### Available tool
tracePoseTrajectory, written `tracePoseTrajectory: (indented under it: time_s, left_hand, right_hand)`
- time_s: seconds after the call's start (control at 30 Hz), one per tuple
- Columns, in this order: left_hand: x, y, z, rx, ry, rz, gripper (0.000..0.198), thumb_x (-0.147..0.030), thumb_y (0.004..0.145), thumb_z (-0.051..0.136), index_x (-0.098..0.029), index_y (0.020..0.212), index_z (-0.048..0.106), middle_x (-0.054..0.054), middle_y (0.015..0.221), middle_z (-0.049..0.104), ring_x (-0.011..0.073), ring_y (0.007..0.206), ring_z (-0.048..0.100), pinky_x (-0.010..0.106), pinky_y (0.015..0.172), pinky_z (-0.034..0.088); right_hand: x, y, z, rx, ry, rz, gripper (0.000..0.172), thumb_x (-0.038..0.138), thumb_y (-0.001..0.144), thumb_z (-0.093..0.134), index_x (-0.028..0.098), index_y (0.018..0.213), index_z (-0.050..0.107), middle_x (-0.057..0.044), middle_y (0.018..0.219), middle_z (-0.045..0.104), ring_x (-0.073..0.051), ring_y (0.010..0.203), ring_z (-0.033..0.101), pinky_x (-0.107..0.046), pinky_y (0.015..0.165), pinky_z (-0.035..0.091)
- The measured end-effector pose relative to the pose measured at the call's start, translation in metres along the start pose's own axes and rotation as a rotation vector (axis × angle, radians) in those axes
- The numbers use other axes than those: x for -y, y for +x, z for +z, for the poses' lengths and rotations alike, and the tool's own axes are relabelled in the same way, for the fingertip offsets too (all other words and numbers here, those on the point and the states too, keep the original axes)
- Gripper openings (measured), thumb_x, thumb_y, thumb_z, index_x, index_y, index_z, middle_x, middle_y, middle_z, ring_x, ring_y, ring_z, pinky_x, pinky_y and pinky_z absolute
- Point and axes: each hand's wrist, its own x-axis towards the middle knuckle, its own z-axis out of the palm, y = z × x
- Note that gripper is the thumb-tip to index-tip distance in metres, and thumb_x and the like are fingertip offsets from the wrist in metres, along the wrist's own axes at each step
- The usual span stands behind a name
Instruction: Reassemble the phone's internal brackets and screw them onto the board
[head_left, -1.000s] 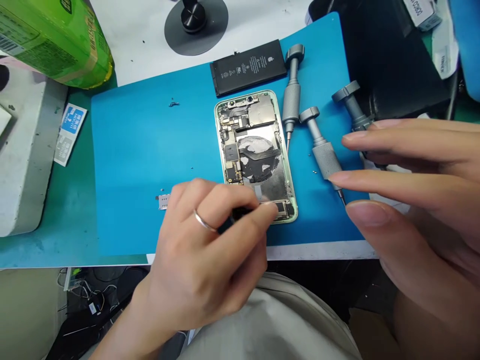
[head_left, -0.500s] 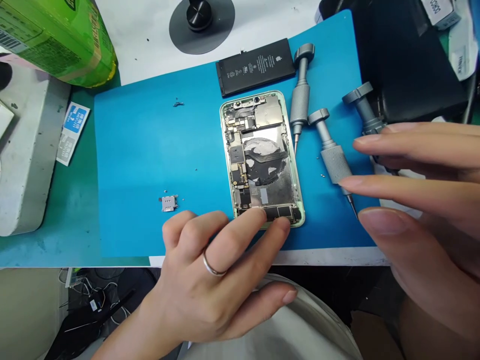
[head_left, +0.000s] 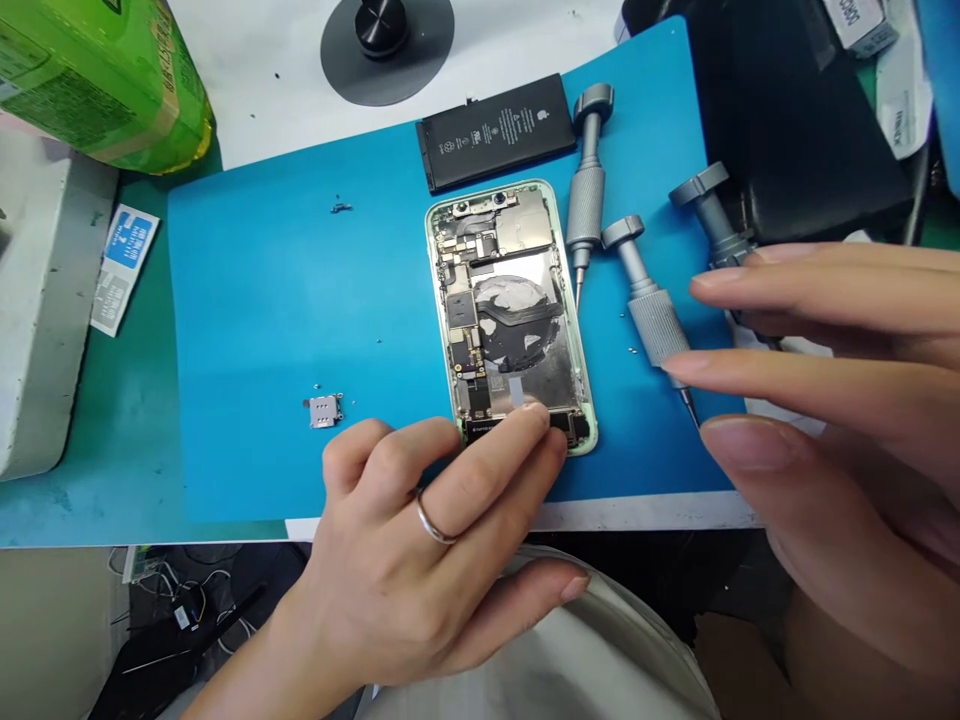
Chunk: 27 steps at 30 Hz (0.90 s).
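Beside the small silver metal bracket (head_left: 322, 410) lying apart on the blue rubber mat (head_left: 262, 330), the left hand (head_left: 420, 560) no longer curls round the small dark item seen a second ago. Its grip is now released and empty, with the fingertips (head_left: 529, 425) pressed flat on the bottom edge of the opened green-framed smartphone (head_left: 510, 310), which lies mid-mat on the tabletop (head_left: 90, 500), apparently being steadied. The right hand (head_left: 832, 420) is unchanged, its grip open and empty, fingers extended leftwards over the grey knurled metal screwdriver (head_left: 652, 315).
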Motion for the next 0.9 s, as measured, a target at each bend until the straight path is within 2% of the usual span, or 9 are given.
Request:
tracePoseTrajectory:
  time_s: [0.17,0.3,0.43,0.53,0.7,0.9]
  left_hand:
    - [-0.002,-0.002,0.001,0.014,-0.041,-0.037,0.042,-0.043,0.107,0.068,-0.017,0.139,0.073,0.005,0.142,0.077,0.0288,0.100,0.059,0.049,0.085,0.039]
    - [-0.003,-0.004,0.002,0.004,-0.043,-0.045,0.044,-0.040,0.107,0.067,-0.017,0.145,0.070,0.006,0.146,0.075,0.0292,0.102,0.061,0.050,0.088,0.040]
    - [-0.002,-0.003,0.001,0.031,-0.054,-0.046,0.046,-0.035,0.106,0.069,-0.016,0.148,0.067,0.006,0.148,0.074,0.0295,0.106,0.061,0.050,0.090,0.041]
    - [-0.002,-0.001,-0.001,0.037,-0.075,-0.069,0.041,-0.030,0.105,0.070,-0.020,0.145,0.069,0.002,0.149,0.074,0.0295,0.109,0.061,0.050,0.093,0.040]
    - [-0.004,0.001,0.001,0.010,-0.075,-0.066,0.038,-0.026,0.104,0.070,-0.017,0.141,0.071,0.008,0.146,0.074,0.0292,0.109,0.061,0.049,0.093,0.040]
    - [-0.003,-0.001,0.004,0.013,-0.012,-0.052,0.042,-0.023,0.107,0.066,-0.012,0.148,0.066,0.011,0.150,0.072,0.0290,0.110,0.061,0.049,0.094,0.041]
  right_hand:
    - [-0.002,-0.001,-0.001,0.001,0.005,-0.017,0.017,0.037,0.101,0.065,0.030,0.108,0.079,0.002,0.139,0.072,-0.025,0.132,0.068,-0.049,0.119,0.053]
    - [-0.004,0.000,-0.001,0.022,-0.033,-0.063,0.019,0.037,0.102,0.063,0.029,0.110,0.078,0.000,0.141,0.070,-0.026,0.134,0.067,-0.052,0.119,0.053]
    - [-0.001,0.004,0.003,-0.013,0.004,0.016,0.015,0.039,0.099,0.069,0.031,0.103,0.080,0.003,0.132,0.075,-0.024,0.128,0.072,-0.049,0.114,0.057]
    - [-0.001,0.005,0.004,-0.031,0.024,0.012,0.013,0.039,0.097,0.071,0.033,0.101,0.081,0.005,0.130,0.076,-0.023,0.126,0.073,-0.047,0.112,0.058]
    - [0.001,0.004,0.001,-0.027,0.015,0.011,0.017,0.042,0.099,0.069,0.034,0.105,0.082,0.005,0.133,0.075,-0.022,0.130,0.072,-0.048,0.114,0.057]
    - [0.010,0.008,0.000,-0.046,0.024,0.109,0.018,0.040,0.097,0.069,0.030,0.092,0.083,0.002,0.122,0.079,-0.022,0.123,0.075,-0.045,0.111,0.058]
